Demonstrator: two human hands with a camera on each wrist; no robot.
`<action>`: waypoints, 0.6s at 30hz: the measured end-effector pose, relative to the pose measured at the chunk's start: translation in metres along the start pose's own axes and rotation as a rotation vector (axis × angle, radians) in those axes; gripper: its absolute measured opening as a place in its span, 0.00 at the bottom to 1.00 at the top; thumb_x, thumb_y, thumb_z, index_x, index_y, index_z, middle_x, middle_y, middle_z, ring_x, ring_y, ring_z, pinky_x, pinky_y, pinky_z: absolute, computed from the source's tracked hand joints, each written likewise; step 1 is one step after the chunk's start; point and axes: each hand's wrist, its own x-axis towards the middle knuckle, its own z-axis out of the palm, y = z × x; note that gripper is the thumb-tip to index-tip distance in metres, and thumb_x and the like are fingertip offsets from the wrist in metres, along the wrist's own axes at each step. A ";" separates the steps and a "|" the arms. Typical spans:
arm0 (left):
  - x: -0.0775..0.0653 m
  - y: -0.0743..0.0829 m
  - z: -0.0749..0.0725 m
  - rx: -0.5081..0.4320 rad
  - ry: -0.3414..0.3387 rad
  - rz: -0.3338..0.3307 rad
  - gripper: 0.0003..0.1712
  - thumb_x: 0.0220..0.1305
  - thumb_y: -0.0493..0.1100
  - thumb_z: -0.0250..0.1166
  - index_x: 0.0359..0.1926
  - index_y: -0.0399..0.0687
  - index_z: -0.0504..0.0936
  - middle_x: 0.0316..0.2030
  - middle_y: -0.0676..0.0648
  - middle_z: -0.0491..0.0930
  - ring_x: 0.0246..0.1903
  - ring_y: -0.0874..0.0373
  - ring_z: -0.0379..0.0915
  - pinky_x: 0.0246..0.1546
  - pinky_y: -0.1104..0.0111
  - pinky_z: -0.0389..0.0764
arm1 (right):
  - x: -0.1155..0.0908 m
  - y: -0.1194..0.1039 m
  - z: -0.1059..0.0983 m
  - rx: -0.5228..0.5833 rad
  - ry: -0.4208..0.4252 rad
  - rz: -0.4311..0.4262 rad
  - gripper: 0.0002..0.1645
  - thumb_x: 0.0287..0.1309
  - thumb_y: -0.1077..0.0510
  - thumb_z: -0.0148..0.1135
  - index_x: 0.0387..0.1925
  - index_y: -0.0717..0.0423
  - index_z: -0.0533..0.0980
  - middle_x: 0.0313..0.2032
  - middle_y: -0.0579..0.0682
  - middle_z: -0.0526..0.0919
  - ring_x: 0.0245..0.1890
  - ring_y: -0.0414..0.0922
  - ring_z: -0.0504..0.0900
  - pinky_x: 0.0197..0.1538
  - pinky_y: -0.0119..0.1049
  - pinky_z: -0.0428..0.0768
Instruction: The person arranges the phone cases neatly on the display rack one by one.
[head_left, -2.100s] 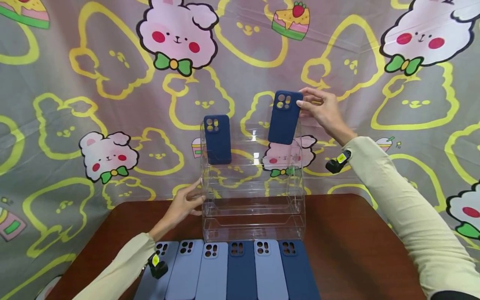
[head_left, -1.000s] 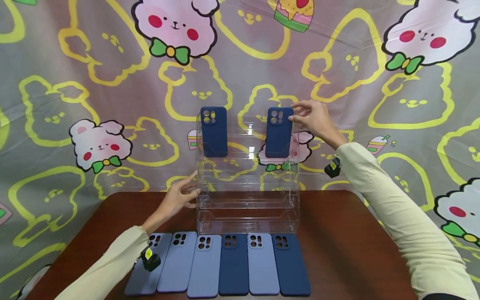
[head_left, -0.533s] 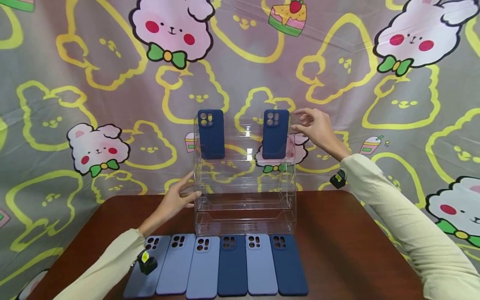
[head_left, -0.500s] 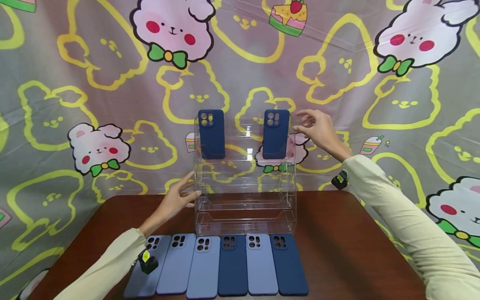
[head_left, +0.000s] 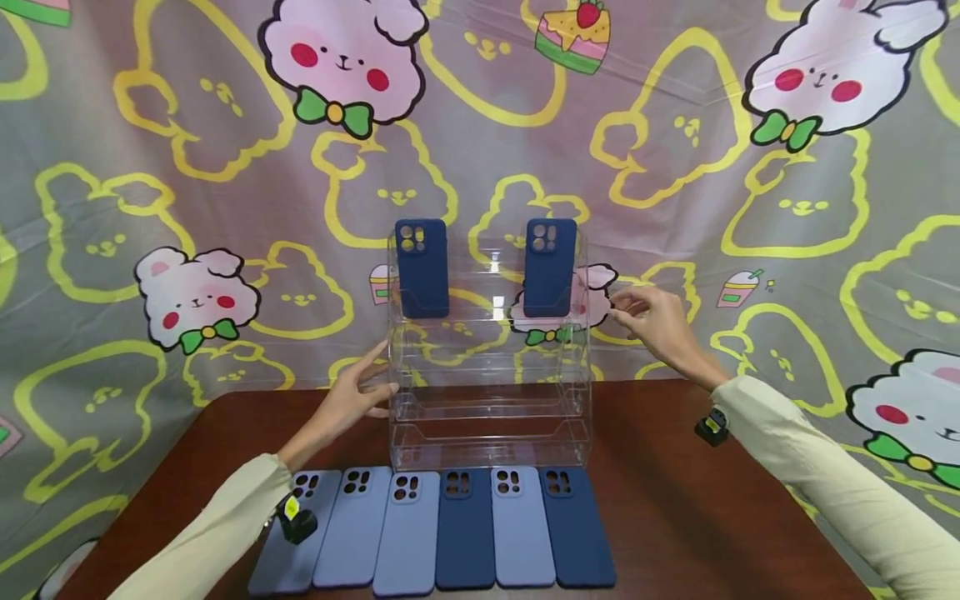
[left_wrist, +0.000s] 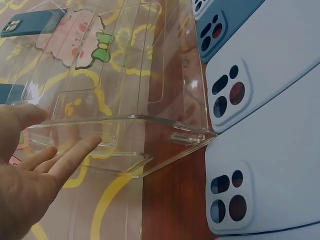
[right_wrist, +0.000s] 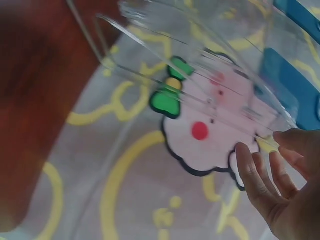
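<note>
A clear tiered display stand (head_left: 491, 457) stands upright on the table. On its top tier lean two dark blue phone cases, a left case (head_left: 424, 279) and a right case (head_left: 547, 279). My left hand (head_left: 347, 410) rests against the stand's left side, its fingers fairly straight; in the left wrist view the left hand (left_wrist: 37, 175) lies along the clear side panel. My right hand (head_left: 663, 332) is off the stand's right side, holding nothing, with loosely bent fingers. The right wrist view shows this right hand (right_wrist: 285, 185) near the stand's edge.
Several phone cases lie in a row before the stand, such as a pale blue case (head_left: 407, 537) and a dark blue case (head_left: 577, 533). The brown table (head_left: 675, 500) extends right. Behind hangs a patterned cloth (head_left: 480, 158).
My right hand lowered the right dark blue case onto the top tier, let go of it, then moved down and right. The left hand stayed at the stand's side.
</note>
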 end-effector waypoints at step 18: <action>-0.003 0.002 -0.005 -0.009 -0.085 -0.035 0.51 0.76 0.34 0.62 0.86 0.58 0.40 0.79 0.24 0.50 0.66 0.22 0.67 0.47 0.48 0.91 | -0.092 0.015 0.040 0.015 -0.209 0.105 0.03 0.68 0.65 0.68 0.42 0.59 0.85 0.36 0.53 0.88 0.32 0.45 0.86 0.30 0.34 0.86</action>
